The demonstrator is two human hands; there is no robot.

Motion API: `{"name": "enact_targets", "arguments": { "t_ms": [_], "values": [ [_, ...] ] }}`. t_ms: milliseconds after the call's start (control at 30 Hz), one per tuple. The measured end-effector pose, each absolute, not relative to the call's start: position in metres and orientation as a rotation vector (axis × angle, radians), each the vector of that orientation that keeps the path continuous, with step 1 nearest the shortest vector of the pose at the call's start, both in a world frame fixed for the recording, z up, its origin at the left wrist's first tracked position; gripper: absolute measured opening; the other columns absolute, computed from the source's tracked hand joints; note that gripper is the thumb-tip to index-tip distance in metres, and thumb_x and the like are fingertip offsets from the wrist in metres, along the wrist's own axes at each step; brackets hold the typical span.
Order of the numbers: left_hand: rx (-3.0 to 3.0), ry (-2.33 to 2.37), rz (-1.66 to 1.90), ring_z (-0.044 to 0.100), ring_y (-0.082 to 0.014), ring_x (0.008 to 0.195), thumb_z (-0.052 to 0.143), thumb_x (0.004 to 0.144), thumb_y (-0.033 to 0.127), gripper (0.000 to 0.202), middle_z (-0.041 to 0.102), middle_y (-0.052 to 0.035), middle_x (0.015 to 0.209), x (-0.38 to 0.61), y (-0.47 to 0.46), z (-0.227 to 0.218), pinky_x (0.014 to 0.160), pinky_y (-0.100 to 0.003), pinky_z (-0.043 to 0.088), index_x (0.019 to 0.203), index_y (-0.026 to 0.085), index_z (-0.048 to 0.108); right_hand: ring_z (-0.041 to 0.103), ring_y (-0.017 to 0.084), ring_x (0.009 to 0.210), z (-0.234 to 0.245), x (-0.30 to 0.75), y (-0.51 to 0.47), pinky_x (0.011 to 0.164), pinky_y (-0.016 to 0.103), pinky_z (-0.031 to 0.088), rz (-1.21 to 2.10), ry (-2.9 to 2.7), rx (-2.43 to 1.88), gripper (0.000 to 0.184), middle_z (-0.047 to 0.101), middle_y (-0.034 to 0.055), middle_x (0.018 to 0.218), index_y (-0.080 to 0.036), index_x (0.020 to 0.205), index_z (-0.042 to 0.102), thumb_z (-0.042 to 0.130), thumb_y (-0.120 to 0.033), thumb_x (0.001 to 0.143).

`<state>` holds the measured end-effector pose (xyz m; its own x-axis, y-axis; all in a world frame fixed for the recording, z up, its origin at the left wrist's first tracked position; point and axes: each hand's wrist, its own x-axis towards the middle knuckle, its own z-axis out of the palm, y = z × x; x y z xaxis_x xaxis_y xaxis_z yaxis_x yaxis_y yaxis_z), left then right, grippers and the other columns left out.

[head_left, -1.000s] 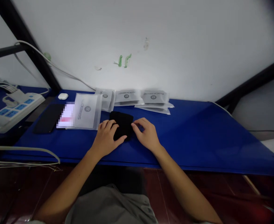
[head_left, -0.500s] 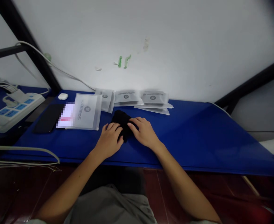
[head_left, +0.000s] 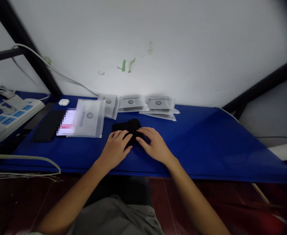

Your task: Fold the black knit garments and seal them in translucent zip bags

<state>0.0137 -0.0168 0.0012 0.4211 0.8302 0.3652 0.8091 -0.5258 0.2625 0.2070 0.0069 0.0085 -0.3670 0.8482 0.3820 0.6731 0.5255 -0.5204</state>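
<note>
A small black cloth item (head_left: 128, 126) lies bunched on the blue table (head_left: 207, 140), just in front of me. My left hand (head_left: 116, 147) rests on its near left side with the fingers curled over the fabric. My right hand (head_left: 154, 145) presses on its near right side, fingers bent and gripping the cloth. Both hands hide the near half of the item. A frosted white zip bag (head_left: 89, 117) with a printed logo lies flat to the left of my left hand.
Several more frosted bags (head_left: 143, 103) lean against the white wall at the back. A black phone (head_left: 48, 124) and a white earbud case (head_left: 64, 102) lie at the left. A power strip (head_left: 8, 117) and cables sit further left.
The flat black cloth has been gathered into a smaller bunch and turned. Both hands moved closer together on top of it.
</note>
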Motion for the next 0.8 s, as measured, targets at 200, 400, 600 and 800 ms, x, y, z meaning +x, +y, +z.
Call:
{"name": "enact_targets", "arguments": {
  "t_ms": [200,400,600,800],
  "values": [
    [2.561,1.493,0.734,0.059,-0.0234,0.108,0.051,0.09,0.019,0.026,0.066,-0.0086,0.116,0.01,-0.01,0.001,0.093,-0.043,0.047,0.114,0.02,0.062,0.059,0.026,0.105,0.006,0.212,0.007,0.091,0.048,0.047,0.322,-2.258,-1.209,0.029,0.065,0.009,0.114,-0.025,0.112,0.064,0.063,-0.029,0.083],
    [2.548,1.555,0.826,0.06,-0.0232,0.104,0.052,0.09,0.021,0.022,0.068,-0.008,0.11,0.006,-0.013,-0.001,0.091,-0.041,0.048,0.108,0.016,0.065,0.06,0.023,0.09,0.008,0.212,0.01,0.081,0.042,0.047,0.238,-2.242,-1.193,0.015,0.07,0.007,0.1,-0.023,0.093,0.071,0.057,-0.024,0.087],
    [2.465,1.791,0.844,0.06,-0.0269,0.101,0.053,0.089,0.023,0.022,0.068,-0.0094,0.109,0.004,-0.016,-0.001,0.085,-0.043,0.05,0.105,0.016,0.065,0.059,0.021,0.082,0.02,0.21,0.008,0.075,0.038,0.046,0.269,-2.201,-1.179,0.02,0.071,0.0053,0.092,-0.023,0.088,0.07,0.051,-0.026,0.091],
    [2.275,1.976,0.794,0.064,-0.0256,0.091,0.053,0.087,0.023,0.02,0.069,-0.0073,0.1,-0.002,-0.015,0.005,0.074,-0.037,0.052,0.103,0.018,0.065,0.058,0.021,0.079,0.031,0.206,0.003,0.071,0.034,0.042,0.136,-2.188,-1.253,0.022,0.068,0.0066,0.086,-0.021,0.093,0.064,0.042,-0.025,0.094]
  ]
}}
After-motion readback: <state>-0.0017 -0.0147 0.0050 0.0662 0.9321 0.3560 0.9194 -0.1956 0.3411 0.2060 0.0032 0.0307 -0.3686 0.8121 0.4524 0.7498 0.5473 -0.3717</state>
